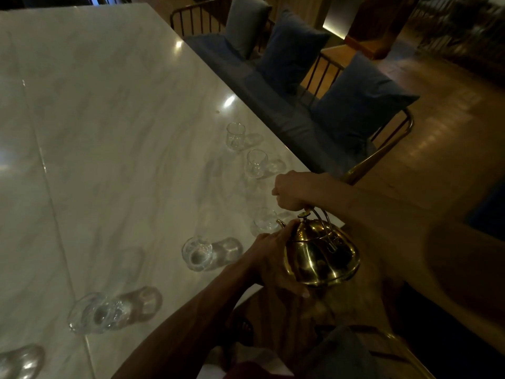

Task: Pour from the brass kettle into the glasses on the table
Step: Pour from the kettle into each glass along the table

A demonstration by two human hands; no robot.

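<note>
A shiny brass kettle [321,253] hangs just past the near right edge of the white marble table [114,127]. My right hand [291,191] grips its wire handle from above. My left hand [270,258] cups the kettle's side and underside. The spout tip points left at a clear glass [264,220] right beside it. Several more clear glasses stand in a curved row: two farther along the edge [256,163] [235,135], one nearer [197,253], another at the lower left [91,313]. Their contents are hard to judge in the dim light.
A bench with blue cushions [358,102] and a curved metal frame [382,151] runs along the table's right edge. Wooden floor [442,110] lies beyond. A dark chair back sits under my arms at the bottom.
</note>
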